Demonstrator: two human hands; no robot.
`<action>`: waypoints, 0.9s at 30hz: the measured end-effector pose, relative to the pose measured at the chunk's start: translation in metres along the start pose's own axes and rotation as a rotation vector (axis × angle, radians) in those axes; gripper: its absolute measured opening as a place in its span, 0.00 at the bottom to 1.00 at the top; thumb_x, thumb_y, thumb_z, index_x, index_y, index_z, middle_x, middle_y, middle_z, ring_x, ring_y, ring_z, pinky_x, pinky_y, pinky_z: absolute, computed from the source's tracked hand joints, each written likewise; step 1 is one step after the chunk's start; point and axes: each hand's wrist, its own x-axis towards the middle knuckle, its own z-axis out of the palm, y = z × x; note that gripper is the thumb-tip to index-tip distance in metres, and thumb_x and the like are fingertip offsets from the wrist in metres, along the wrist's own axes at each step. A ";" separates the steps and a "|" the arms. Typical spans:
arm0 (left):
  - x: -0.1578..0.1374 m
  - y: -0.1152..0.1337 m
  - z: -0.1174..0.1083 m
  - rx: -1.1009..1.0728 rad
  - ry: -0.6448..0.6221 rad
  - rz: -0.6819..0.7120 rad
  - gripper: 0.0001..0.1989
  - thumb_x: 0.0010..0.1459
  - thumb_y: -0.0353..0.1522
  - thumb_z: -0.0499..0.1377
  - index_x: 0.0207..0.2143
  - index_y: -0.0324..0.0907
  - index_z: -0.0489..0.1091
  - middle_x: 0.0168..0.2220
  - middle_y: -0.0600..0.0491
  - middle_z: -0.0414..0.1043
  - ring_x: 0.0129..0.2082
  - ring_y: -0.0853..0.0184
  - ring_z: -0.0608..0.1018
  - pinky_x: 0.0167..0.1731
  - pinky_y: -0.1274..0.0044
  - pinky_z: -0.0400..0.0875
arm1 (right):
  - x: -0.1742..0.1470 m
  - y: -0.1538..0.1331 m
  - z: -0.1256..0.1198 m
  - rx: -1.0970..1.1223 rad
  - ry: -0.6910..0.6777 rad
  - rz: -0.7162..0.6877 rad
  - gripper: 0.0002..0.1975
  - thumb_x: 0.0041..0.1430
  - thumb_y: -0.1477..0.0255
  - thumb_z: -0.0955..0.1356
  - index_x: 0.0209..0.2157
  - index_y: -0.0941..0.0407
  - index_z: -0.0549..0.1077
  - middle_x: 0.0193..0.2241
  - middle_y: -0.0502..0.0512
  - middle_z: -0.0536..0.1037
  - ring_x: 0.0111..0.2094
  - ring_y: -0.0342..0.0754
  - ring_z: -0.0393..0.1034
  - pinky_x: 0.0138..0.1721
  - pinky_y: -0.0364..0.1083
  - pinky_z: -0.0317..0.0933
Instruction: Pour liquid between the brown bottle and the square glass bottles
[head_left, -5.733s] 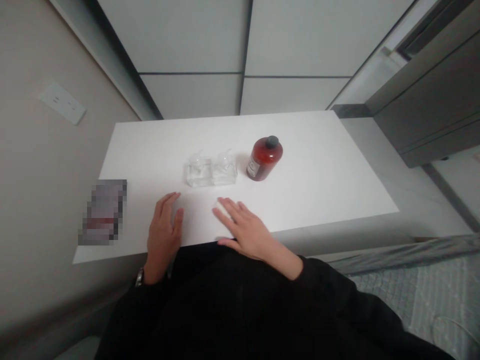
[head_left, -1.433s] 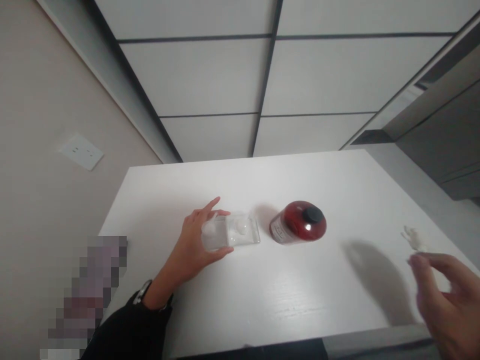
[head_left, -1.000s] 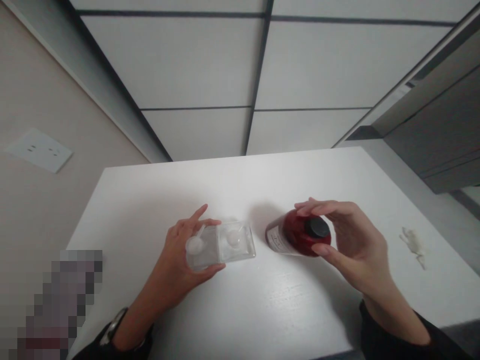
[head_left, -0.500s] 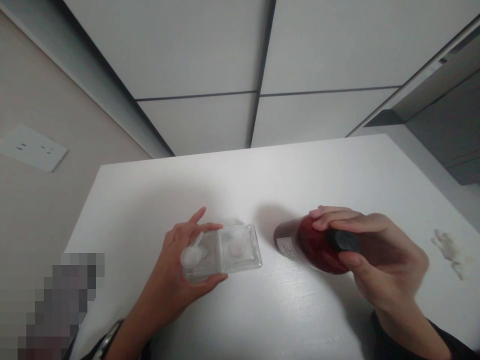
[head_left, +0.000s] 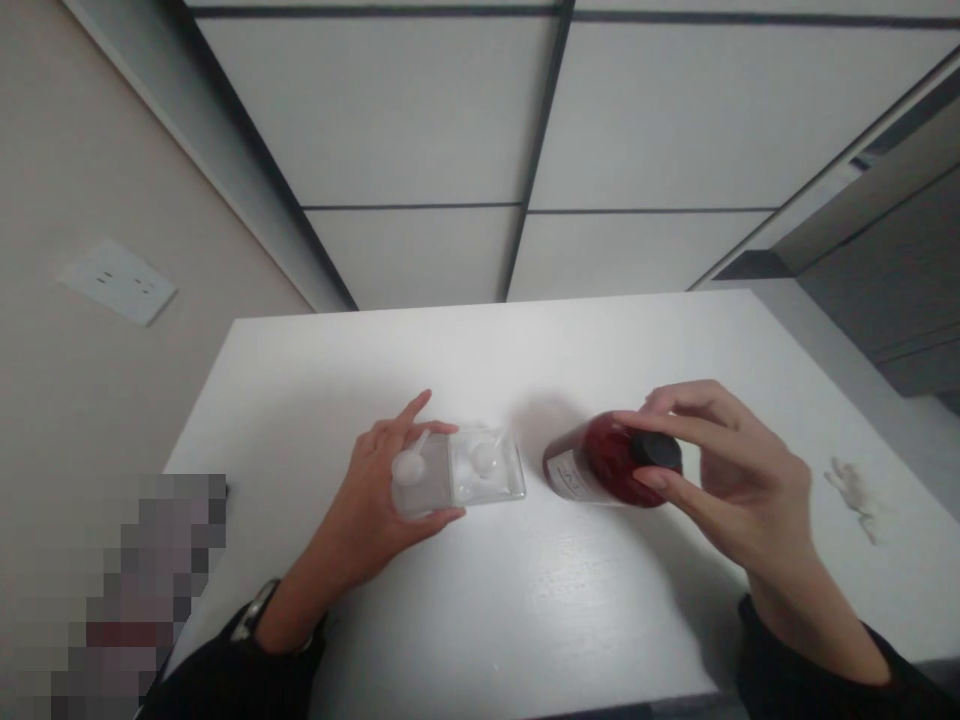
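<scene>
My left hand (head_left: 379, 500) grips a clear rectangular container (head_left: 442, 492) from its left end, thumb along the near side and fingers along the far side. A divider splits it into two compartments. A small white round piece with a thin stem (head_left: 409, 467) shows in the left one, and a similar white round piece (head_left: 484, 459) in the right one. To its right, a dark red bottle (head_left: 611, 455) with a white label and black cap (head_left: 657, 450) stands on the white table. My right hand (head_left: 739, 470) holds the bottle at its top, thumb and fingers around the cap and shoulder.
The white table (head_left: 570, 600) reaches back to pale panelled doors (head_left: 420, 110). A crumpled pale scrap (head_left: 855, 500) lies toward the right side. At the left, a wall carries a socket plate (head_left: 124, 280). A pixelated patch covers the lower left.
The camera view has shifted a little. My right hand's fingers have moved on the bottle top, with the thumb now at the cap's near side. My left hand keeps its hold on the container.
</scene>
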 end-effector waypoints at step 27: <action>0.007 -0.002 0.007 -0.033 0.036 0.057 0.55 0.51 0.33 0.75 0.76 0.49 0.51 0.62 0.47 0.80 0.65 0.49 0.75 0.68 0.52 0.61 | 0.033 -0.050 -0.028 -0.461 -0.437 0.070 0.12 0.69 0.69 0.72 0.53 0.48 0.80 0.50 0.56 0.85 0.44 0.56 0.82 0.43 0.56 0.76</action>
